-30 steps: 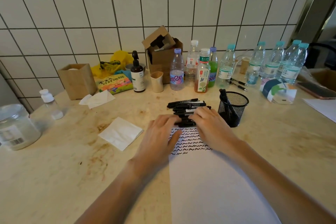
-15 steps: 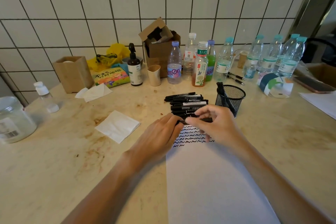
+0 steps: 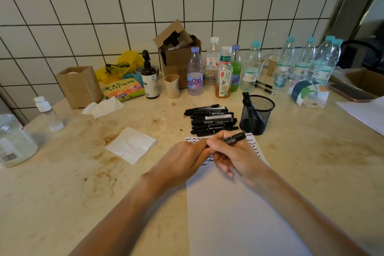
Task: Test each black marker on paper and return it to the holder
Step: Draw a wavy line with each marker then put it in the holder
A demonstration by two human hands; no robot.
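Note:
A black marker (image 3: 234, 138) is held level above the white paper (image 3: 239, 214). My right hand (image 3: 232, 156) grips its barrel and my left hand (image 3: 185, 158) pinches its left end, where the cap is hidden by my fingers. Wavy black test lines (image 3: 252, 143) mark the paper's top. Just behind my hands lies a pile of several black markers (image 3: 209, 117) on the counter. To the pile's right stands the black mesh holder (image 3: 256, 115) with a marker or two upright inside.
A folded tissue (image 3: 132, 144) lies left of the paper. Bottles (image 3: 223, 72), a cardboard box (image 3: 178, 54), a paper cup (image 3: 172, 86) and a pump bottle (image 3: 149, 77) line the tiled wall. A glass jar (image 3: 12, 141) sits far left, a phone (image 3: 351, 92) far right.
My hands picked one marker off the pile and drew it toward me, over the paper's top. The left fingers now close on its end.

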